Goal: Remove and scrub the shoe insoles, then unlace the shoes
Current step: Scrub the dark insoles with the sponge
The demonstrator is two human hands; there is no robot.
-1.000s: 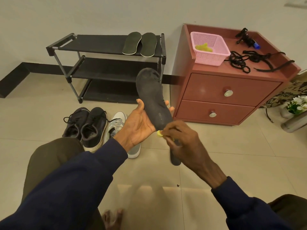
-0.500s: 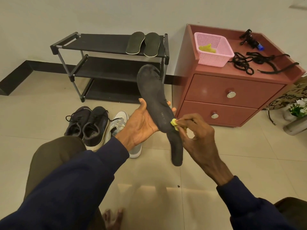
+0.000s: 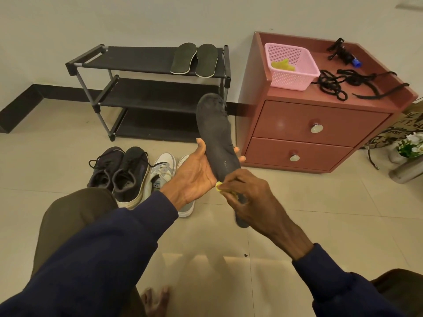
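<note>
left hand (image 3: 194,172) of mine lies palm-up, the thumb hooked over one edge of the dark grey insole (image 3: 215,133) and the fingertips showing round the other edge, so it is clamped on the insole near its middle. the insole stands nearly upright in the air between my knees and the furniture, its broad worn end up in front of the shoe rack (image 3: 137,62) and its narrow end down past my right wrist. my right hand (image 3: 249,197) has its fingers bunched together on a small yellow scrub pad (image 3: 218,186), pinching it and pressing it against the lower half of the insole, just below the faint printed mark.

on the rack's top shelf two more insoles (image 3: 183,58) lie side by side, touching. on the floor in front of the rack, beyond my left forearm, a pair of dark lace-up shoes (image 3: 119,172) stands just beside a pair of white shoes (image 3: 162,170). laces are threaded in the dark pair.

to the right of the rack is a reddish cabinet (image 3: 309,124) with two drawers. on its top sit a pink basket (image 3: 293,76) holding a yellow-green cloth (image 3: 282,65), loose black laces (image 3: 343,83) beside the basket, and a small black object (image 3: 343,52) with a blue tip at the back. what that object is i cannot tell.
</note>
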